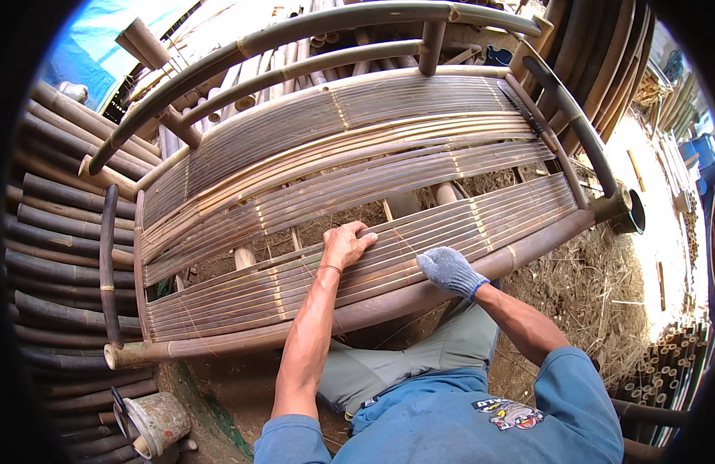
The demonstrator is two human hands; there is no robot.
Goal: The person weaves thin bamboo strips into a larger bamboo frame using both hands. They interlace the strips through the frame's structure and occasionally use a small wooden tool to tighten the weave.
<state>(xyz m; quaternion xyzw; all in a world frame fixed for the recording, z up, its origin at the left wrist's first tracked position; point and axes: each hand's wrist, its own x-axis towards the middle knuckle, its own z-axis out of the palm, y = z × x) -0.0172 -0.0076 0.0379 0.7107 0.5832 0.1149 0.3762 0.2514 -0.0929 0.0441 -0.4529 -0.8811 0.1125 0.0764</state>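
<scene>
A bamboo bench (pixel 210 345) stands in front of me, its seat made of long thin slats. Bare, my left hand (pixel 346 246) curls its fingers over the far edge of the front band of slats (pixel 520 215). My right hand (pixel 450 272), in a grey knit glove with a blue cuff, rests on the same band near the front rail. Its fingers are closed, and whatever they hold is hidden. A thin reddish string (pixel 405 240) crosses the slats between my hands. Behind this band is a gap, then a middle band of slats (pixel 373 176) and loose pale strips (pixel 357 147).
A long-bladed knife (pixel 530 116) lies at the seat's right end. Curved bamboo rails (pixel 288 35) form the backrest. Dark bamboo poles (pixel 71 259) are stacked on the left, near a dirty white bucket (pixel 160 421). Bundled bamboo (pixel 667 363) lies at right.
</scene>
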